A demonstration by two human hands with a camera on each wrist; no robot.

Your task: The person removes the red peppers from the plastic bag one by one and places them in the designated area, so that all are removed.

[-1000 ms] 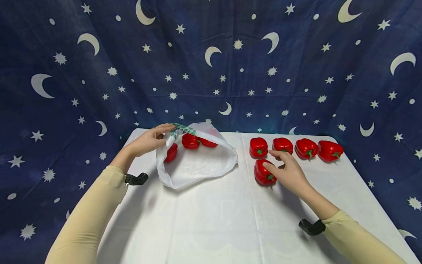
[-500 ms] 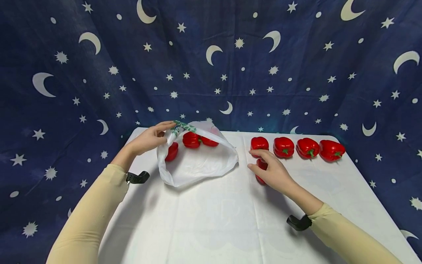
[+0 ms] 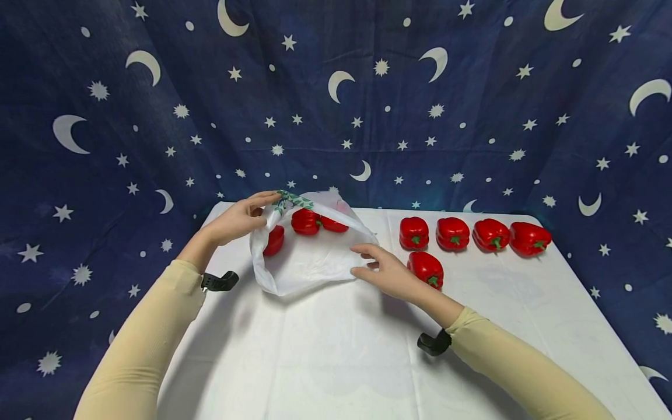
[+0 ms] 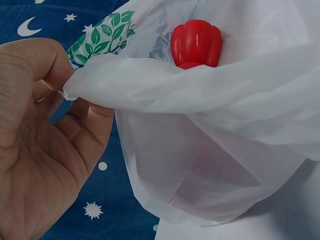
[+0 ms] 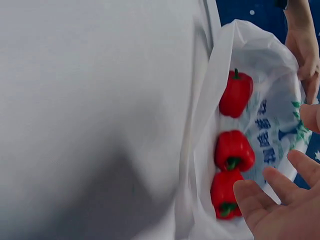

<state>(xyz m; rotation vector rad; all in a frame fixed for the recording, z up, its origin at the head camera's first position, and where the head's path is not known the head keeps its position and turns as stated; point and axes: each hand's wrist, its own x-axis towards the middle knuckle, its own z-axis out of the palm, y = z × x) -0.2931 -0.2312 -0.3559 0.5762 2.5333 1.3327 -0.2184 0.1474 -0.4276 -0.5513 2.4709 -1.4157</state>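
Note:
A white plastic bag [image 3: 299, 277] with green leaf print lies on its side, its mouth spread toward me. Three red bell peppers are inside, one [image 3: 274, 240] at the left and two [image 3: 305, 222] touching each other farther back. My left hand [image 3: 236, 221] pinches the bag's upper left rim between thumb and fingers, as the left wrist view shows with the rim [image 4: 72, 87]. At the right corner of the mouth, my right hand [image 3: 388, 271] is spread and holds nothing; contact with the bag is unclear. Just behind it sits a loose bell pepper [image 3: 426, 269].
Several more red bell peppers stand in a row along the right rear of the table, from the leftmost pepper [image 3: 413, 233] to the rightmost pepper [image 3: 529, 238]. A white cloth [image 3: 336, 356] covers the table. A dark blue moon-and-star curtain [image 3: 304, 87] hangs close behind and beside it.
My right hand has moved left, away from the loose bell pepper, to the bag's mouth. That pepper stays where it was. The left hand keeps its pinch on the rim.

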